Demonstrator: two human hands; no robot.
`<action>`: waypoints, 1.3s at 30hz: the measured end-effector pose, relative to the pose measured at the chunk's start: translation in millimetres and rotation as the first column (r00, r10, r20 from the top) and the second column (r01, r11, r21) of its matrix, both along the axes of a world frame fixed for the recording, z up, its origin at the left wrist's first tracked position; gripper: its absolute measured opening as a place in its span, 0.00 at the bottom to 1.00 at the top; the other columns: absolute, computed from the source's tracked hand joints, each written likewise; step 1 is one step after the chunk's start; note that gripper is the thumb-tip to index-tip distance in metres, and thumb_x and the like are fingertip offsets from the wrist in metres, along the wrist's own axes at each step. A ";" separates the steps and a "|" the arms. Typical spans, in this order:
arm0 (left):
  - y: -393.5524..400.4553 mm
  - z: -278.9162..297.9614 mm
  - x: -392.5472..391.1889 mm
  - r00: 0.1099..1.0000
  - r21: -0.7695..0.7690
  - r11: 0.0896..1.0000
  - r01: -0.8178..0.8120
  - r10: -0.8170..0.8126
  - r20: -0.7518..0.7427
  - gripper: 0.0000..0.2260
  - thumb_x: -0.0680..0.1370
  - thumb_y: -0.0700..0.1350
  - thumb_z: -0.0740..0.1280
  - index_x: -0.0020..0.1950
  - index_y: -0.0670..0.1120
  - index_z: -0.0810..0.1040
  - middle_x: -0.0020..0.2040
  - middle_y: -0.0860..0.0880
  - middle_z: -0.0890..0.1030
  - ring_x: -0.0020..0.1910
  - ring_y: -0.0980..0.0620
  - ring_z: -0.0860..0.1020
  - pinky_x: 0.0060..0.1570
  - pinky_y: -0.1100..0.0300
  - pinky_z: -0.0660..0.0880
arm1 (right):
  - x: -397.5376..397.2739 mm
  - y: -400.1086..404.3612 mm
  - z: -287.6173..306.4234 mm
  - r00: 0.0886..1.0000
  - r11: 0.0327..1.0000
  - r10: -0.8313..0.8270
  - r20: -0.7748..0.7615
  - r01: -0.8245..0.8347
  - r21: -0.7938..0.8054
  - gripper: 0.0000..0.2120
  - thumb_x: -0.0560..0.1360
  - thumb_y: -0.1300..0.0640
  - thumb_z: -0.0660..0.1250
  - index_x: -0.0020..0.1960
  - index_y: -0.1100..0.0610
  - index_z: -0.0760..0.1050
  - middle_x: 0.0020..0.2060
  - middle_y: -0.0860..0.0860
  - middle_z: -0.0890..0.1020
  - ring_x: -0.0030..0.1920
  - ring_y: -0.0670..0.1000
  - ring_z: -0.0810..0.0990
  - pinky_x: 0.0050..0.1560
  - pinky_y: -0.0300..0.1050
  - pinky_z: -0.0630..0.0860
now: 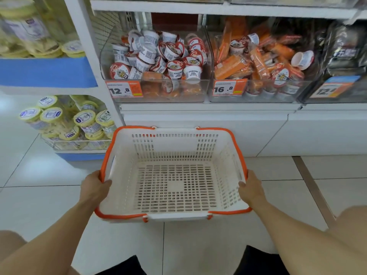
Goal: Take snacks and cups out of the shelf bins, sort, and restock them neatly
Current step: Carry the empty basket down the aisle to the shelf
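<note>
Here, both hands' grip, slotted plastic basket (174,147) (orange-rimmed)

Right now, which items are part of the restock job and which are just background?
Job: white slotted plastic basket with orange rim, gripped by left hand and right hand; red-and-white cups; orange snack packs.
Background: yellow-lidded clear jars; dark foil packets.

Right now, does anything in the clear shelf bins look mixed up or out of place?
Yes. The clear left bin of red-and-white cups holds orange snack packets near its front, and the clear middle bin of orange packets holds stray cups. Both lie in jumbled heaps.
</note>
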State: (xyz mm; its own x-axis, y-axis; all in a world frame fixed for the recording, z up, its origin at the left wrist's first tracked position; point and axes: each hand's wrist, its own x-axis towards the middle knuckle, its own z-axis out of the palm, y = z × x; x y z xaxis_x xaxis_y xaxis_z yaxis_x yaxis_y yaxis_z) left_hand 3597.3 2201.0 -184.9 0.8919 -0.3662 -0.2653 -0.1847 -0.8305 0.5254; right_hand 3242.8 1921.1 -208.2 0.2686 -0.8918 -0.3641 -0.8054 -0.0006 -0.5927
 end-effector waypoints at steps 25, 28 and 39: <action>3.1 176.7 -40.0 0.939 -0.147 0.974 0.171 -0.116 0.324 0.04 0.72 0.42 0.72 0.41 0.42 0.81 0.33 0.48 0.79 0.34 0.47 0.76 0.31 0.57 0.67 | -72.7 -34.5 198.6 0.975 0.972 0.036 0.220 0.017 -0.235 0.09 0.74 0.65 0.73 0.53 0.58 0.81 0.45 0.56 0.85 0.42 0.55 0.84 0.47 0.50 0.81; -11.4 180.9 -53.1 0.919 -0.155 0.966 0.205 -0.136 0.371 0.05 0.73 0.43 0.72 0.41 0.42 0.80 0.33 0.47 0.80 0.33 0.49 0.76 0.30 0.59 0.67 | -93.9 -44.0 215.6 0.949 0.973 0.009 0.316 0.064 -0.221 0.16 0.74 0.69 0.71 0.61 0.62 0.79 0.51 0.56 0.85 0.44 0.53 0.84 0.50 0.49 0.79; -130.4 199.2 -158.9 0.881 -0.361 0.855 0.372 -0.202 0.428 0.07 0.76 0.44 0.70 0.39 0.42 0.79 0.30 0.48 0.78 0.30 0.51 0.74 0.29 0.60 0.65 | -232.2 -106.5 242.8 0.914 0.902 -0.058 0.400 0.220 -0.372 0.17 0.75 0.68 0.71 0.63 0.61 0.78 0.52 0.53 0.85 0.51 0.59 0.85 0.49 0.53 0.83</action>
